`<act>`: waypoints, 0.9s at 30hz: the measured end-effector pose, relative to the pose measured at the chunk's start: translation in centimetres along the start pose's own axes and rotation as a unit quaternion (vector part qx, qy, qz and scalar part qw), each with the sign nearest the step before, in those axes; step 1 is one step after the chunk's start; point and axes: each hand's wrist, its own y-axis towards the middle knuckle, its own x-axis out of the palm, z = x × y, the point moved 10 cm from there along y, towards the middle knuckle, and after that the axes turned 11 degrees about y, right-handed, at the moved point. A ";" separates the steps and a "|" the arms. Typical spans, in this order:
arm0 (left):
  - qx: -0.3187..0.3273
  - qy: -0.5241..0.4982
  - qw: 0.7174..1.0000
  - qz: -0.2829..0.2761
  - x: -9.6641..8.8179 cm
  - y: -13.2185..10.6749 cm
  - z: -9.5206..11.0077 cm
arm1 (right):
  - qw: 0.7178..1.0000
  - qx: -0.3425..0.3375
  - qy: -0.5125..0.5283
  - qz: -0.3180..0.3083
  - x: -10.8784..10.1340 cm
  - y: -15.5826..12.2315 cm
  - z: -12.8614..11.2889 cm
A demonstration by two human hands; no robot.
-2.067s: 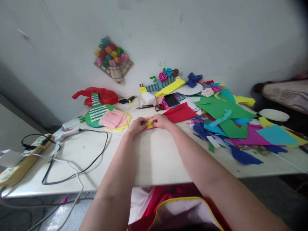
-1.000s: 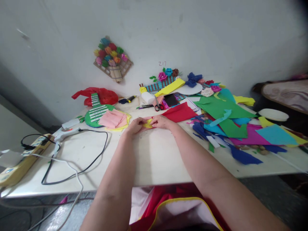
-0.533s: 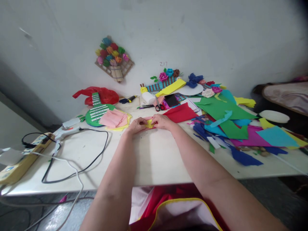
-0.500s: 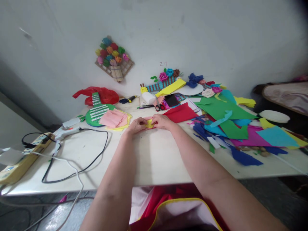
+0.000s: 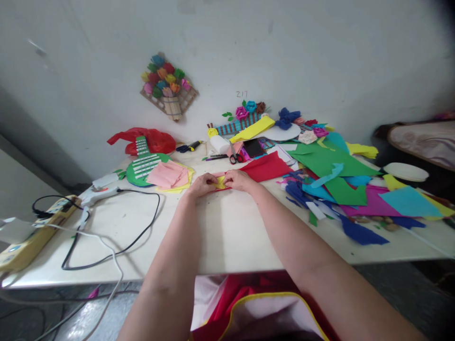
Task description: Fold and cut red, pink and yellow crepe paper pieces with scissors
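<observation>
Yellow paper: A small piece lies mid-bench, directly between the left hand and the right hand.
Long axis: Its visible length seems to run left to right, from one hand to the other; both ends are covered by fingers.
Left hand: Fingers curled, pinching the paper's left end.
Right hand: Bent at the knuckles, pinching the right end.
Nearer hand: Neither; both touch it, with a narrow yellow gap between them.
Red sheet: Stretches rightward from just behind the right hand; its near end is hidden.
Scissors: Beyond the right hand, near the red sheet.
Pink sheets: Left of the left hand, overlapping a green guitar-shaped piece.
</observation>
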 end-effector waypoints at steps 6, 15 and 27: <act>0.005 -0.003 1.000 0.012 -0.4 -0.2 0.2 | 0.999 -0.012 0.031 0.001 0.2 0.0 0.2; -0.016 -0.057 0.998 0.022 -0.2 -0.1 -1.0 | 0.999 0.007 0.028 0.025 -0.4 -0.2 0.3; -0.006 -0.043 0.999 0.022 -0.3 -0.2 -0.4 | 0.999 0.033 -0.017 0.030 -0.4 0.2 1.5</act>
